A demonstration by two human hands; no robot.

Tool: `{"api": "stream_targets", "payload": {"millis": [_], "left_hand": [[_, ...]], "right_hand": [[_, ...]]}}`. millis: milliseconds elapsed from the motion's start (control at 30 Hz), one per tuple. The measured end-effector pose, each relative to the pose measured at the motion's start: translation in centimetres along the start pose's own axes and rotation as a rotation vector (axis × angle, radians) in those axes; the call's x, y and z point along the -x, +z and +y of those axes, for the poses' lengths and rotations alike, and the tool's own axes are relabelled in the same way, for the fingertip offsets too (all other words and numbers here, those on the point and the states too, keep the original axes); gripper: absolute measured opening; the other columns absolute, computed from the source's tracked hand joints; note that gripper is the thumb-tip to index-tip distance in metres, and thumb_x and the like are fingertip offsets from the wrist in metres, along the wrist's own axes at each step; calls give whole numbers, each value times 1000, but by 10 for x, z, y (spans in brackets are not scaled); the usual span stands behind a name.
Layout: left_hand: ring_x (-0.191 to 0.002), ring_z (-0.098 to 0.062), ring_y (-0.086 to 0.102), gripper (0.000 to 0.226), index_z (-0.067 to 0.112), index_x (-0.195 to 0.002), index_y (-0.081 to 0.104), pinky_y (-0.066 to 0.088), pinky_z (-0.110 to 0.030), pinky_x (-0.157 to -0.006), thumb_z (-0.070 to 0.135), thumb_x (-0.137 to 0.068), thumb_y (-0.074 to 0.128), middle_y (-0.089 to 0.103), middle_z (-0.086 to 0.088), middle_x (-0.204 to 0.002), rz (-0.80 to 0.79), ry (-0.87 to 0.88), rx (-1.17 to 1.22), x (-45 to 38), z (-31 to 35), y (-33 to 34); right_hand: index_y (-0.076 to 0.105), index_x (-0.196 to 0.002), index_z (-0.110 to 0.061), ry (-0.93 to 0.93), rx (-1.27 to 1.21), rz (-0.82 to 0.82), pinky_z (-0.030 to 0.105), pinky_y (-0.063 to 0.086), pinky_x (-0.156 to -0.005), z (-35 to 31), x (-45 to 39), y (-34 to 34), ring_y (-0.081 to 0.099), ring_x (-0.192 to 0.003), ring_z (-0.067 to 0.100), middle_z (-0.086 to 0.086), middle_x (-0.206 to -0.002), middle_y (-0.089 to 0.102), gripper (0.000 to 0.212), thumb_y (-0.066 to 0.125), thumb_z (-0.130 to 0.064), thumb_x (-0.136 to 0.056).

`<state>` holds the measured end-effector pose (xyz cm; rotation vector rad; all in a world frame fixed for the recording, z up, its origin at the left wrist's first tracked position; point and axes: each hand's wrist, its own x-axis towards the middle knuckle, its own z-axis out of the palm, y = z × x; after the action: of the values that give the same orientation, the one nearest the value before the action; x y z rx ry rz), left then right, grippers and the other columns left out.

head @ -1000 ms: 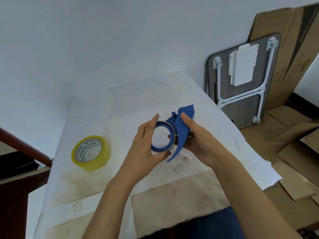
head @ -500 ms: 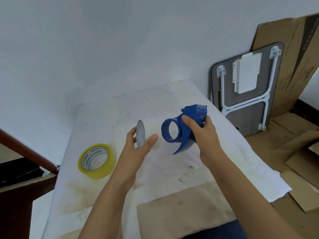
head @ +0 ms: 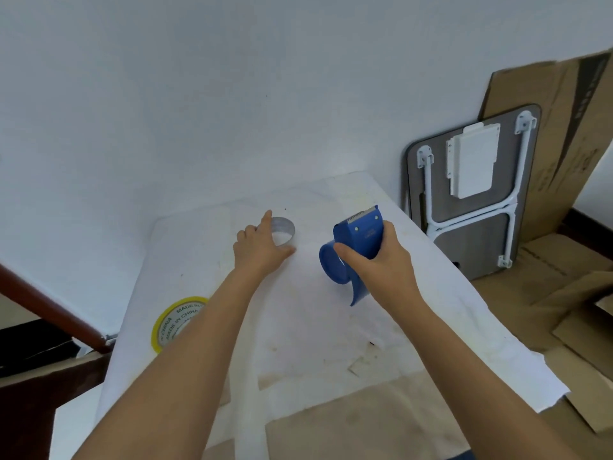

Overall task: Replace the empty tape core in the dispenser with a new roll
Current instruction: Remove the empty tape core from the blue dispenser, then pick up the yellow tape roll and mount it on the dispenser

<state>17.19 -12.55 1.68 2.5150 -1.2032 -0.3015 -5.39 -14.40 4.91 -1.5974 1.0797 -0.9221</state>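
both forearms are bare from the bottom edge of the view up to the wrists, with no sleeve showing. the left hand (head: 260, 249) and the right hand (head: 386, 263) wear no gloves, rings, watch or bands. a small patch of dark blue at the bottom edge, between the arms, may be clothing, though too little shows to tell.
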Motion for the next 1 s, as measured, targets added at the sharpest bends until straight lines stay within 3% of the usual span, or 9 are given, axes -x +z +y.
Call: {"api": "stream_targets", "payload": {"millis": [400, 600, 733, 833, 1000], "left_hand": [[-143, -34, 27, 84, 33, -156, 8, 26, -47, -112, 42, -89, 58, 26, -13, -159, -22, -15, 20, -3, -7, 3], [-131, -25, 48, 60, 30, -151, 32, 39, -40, -102, 29, -95, 56, 45, -3, -149, 123, 115, 225, 49, -23, -30], [-116, -16, 60, 46, 29, -142, 48, 46, -34, -99, 25, -97, 57, 58, 5, -138, 239, 71, 374, 101, -47, -46], [-107, -10, 62, 41, 32, -137, 53, 43, -24, -91, 22, -97, 57, 60, 11, -134, 263, 9, 463, 134, -59, -51], [-96, 10, 60, 39, 37, -132, 55, 43, -9, -77, 24, -96, 59, 62, 20, -125, 113, 12, 632, 175, -60, -45]], "right_hand": [[48, -115, -27, 22, 39, -47, 17, 44, -61, 0, -2, 8, 58, -87, -1, -20, -99, 58, 50, 76, -42, -77], [49, -116, -25, 64, -22, -103, 20, 47, -64, 0, 12, 12, 61, -88, 3, -13, -103, 62, 49, 75, -43, -78], [49, -117, -24, 261, -167, -176, 32, 55, -82, 5, 22, 18, 64, -97, 13, -3, -112, 64, 50, 69, -52, -80], [49, -119, -22, 395, -205, -280, 44, 55, -93, 15, 29, 22, 67, -101, 23, 5, -114, 67, 60, 63, -64, -78], [55, -125, -17, 492, -242, -411, 37, 59, -79, 27, 43, 34, 72, -95, 27, 10, -110, 73, 98, 61, -86, -55]]}}
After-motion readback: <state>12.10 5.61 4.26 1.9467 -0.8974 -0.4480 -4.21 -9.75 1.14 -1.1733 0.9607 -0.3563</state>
